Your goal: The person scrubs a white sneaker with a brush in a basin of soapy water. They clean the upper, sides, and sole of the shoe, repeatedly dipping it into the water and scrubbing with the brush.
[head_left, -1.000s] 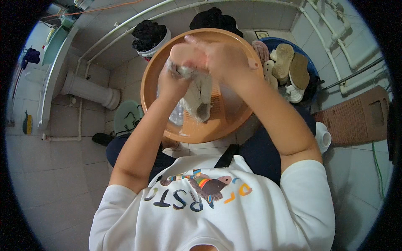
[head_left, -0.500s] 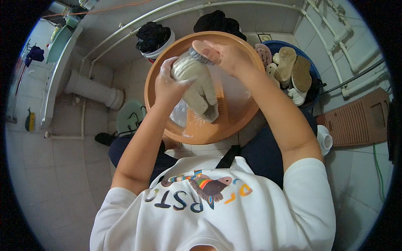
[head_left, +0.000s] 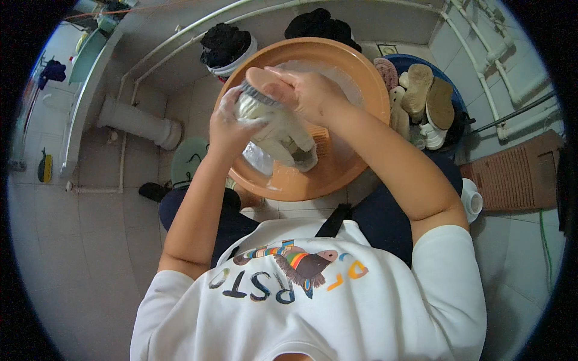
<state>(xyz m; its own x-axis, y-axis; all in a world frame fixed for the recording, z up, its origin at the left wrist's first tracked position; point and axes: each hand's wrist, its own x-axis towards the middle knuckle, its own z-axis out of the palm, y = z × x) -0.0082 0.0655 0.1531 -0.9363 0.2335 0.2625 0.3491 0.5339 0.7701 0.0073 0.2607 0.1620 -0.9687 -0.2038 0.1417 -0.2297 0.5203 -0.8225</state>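
Observation:
My left hand [head_left: 227, 127] grips a pale, wet shoe [head_left: 283, 136] over a round orange basin [head_left: 361, 90] with water in it. My right hand [head_left: 307, 91] holds a scrubbing brush [head_left: 256, 83] with an orange back, its bristles pressed on the top end of the shoe. The shoe hangs tilted, its lower end pointing down toward the water. Both forearms reach in from below, above my white printed shirt.
A blue tub [head_left: 448, 75] at right holds several shoes and soles [head_left: 427, 99]. A white bucket of dark cloth [head_left: 224, 45] and another dark heap [head_left: 319, 24] sit behind the basin. White pipes [head_left: 141, 123] run left; a brown ridged washboard [head_left: 512, 174] lies right.
The brush has slid from the shoe's middle up to its top end at the left. The shoe has turned slightly in my left hand.

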